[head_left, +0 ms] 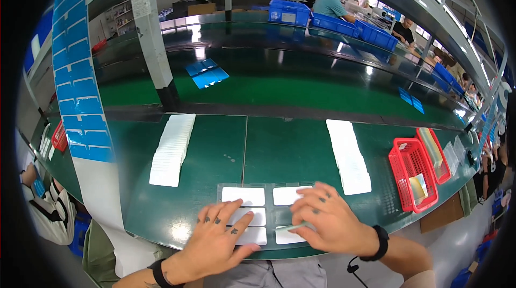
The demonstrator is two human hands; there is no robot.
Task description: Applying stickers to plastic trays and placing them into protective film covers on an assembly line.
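Observation:
On the green table in front of me lies a clear sheet (269, 214) with rectangular white cards on it in two columns. My left hand (219, 238) rests with fingers spread over the left column, its fingertips touching the white cards (252, 196). Over the right column, my right hand (329, 221) has its thumb and fingers bent around a thin pale card (297, 227), seen nearly edge-on and partly hidden by the hand. Another white card (287, 195) lies flat above it, and one more (287, 236) lies below, partly covered.
Fanned stacks of white cards stand at left (173, 151) and right (348, 156). Red baskets (407, 172) holding cards are at the far right. A blue printed strip (80, 89) hangs at left. Beyond a dark ledge, blue sheets (207, 73) lie on a green belt (258, 91); other people work farther back.

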